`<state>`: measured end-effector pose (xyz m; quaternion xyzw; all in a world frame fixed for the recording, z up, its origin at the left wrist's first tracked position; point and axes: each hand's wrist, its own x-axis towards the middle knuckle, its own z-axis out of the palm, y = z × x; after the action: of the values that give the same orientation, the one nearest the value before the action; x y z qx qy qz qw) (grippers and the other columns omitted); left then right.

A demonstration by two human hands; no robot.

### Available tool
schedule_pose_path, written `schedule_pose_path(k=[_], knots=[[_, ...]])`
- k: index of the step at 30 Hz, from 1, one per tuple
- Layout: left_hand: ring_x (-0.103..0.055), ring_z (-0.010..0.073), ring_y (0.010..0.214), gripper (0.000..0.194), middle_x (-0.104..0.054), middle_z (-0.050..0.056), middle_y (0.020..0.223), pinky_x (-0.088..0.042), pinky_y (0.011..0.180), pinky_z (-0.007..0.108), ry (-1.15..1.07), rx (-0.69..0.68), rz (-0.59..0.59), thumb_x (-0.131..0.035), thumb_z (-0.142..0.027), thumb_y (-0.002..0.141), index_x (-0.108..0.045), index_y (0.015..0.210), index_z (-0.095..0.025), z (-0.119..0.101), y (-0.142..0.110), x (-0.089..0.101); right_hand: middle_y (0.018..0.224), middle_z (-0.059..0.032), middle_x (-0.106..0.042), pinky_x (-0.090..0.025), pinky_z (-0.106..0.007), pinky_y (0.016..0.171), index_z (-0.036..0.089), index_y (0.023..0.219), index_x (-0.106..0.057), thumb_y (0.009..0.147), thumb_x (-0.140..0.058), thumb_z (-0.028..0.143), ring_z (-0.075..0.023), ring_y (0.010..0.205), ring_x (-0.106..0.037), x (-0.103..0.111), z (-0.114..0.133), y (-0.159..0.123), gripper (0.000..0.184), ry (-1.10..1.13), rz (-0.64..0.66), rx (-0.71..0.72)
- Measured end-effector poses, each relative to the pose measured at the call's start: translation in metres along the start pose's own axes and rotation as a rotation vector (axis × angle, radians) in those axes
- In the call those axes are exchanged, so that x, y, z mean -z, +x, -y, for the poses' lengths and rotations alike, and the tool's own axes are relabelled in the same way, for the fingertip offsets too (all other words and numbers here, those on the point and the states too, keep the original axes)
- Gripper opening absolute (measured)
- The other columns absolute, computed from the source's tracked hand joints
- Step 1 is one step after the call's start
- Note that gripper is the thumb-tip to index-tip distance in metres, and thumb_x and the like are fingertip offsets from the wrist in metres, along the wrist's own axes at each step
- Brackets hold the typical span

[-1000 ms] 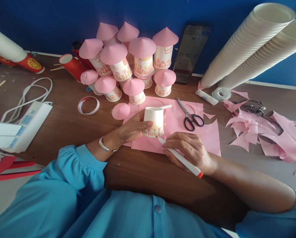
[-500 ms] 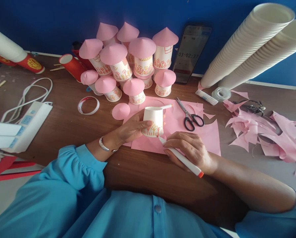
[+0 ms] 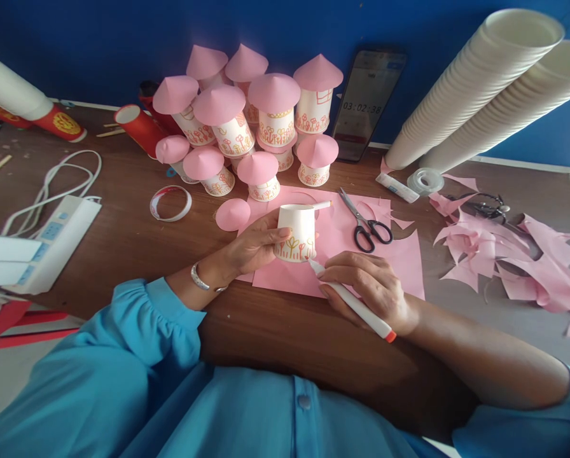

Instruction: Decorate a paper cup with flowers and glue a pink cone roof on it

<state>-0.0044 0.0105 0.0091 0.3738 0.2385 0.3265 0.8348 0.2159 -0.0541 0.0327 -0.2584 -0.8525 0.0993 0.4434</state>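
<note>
My left hand (image 3: pixel 255 244) is closed around the side of a white paper cup (image 3: pixel 296 221), held upside down above pink paper (image 3: pixel 285 278). Orange and yellow flowers and grass strokes run around the cup's rim end. Between the fingers and thumb of my right hand (image 3: pixel 368 286) is a white marker (image 3: pixel 361 310) with an orange end. Its tip touches or nearly touches the low right part of the drawing. Behind the cup lies a second white marker (image 3: pixel 322 205), partly hidden. Black-handled scissors (image 3: pixel 365 222) rest on the paper to the right.
Several decorated cups with pink cone roofs (image 3: pixel 274 92) stand at the back, near a phone (image 3: pixel 368 105) showing a timer. Tall stacks of paper cups (image 3: pixel 476 89) lean at right, above pink scraps (image 3: pixel 485 242). A tape roll (image 3: pixel 170 203) and a power strip (image 3: pixel 58 245) lie left.
The cup has shifted and turned slightly to the right in my left hand. My right hand has moved a little right with the marker, its tip slightly higher along the rim.
</note>
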Motion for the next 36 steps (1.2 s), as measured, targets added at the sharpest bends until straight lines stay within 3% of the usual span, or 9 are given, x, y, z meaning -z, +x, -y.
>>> schedule_pose_path(k=[21,36], knots=[[-0.065,0.0365,0.125,0.062,-0.073,0.014,0.125,-0.055,0.100,0.049,-0.004,-0.013,0.016,-0.080,-0.037,0.081,-0.060,0.138,-0.023,0.0007,-0.0003,0.0014,0.080,-0.0025,-0.070,-0.059,-0.027,0.060,0.017,0.107,-0.058,0.090,-0.065,0.007,-0.0161,0.069,-0.070,-0.0012,0.0011,-0.0012,0.022,0.000,0.043,0.005],[-0.066,0.0383,0.123,0.064,-0.072,0.014,0.126,-0.054,0.101,0.053,-0.075,0.019,0.015,-0.074,-0.033,0.081,-0.056,0.141,-0.020,-0.0036,-0.0003,0.0010,0.080,-0.0027,-0.068,-0.059,-0.027,0.058,0.018,0.108,-0.058,0.090,-0.064,0.007,-0.0158,0.069,-0.069,0.0005,0.0003,-0.0013,0.022,0.030,0.002,0.013]])
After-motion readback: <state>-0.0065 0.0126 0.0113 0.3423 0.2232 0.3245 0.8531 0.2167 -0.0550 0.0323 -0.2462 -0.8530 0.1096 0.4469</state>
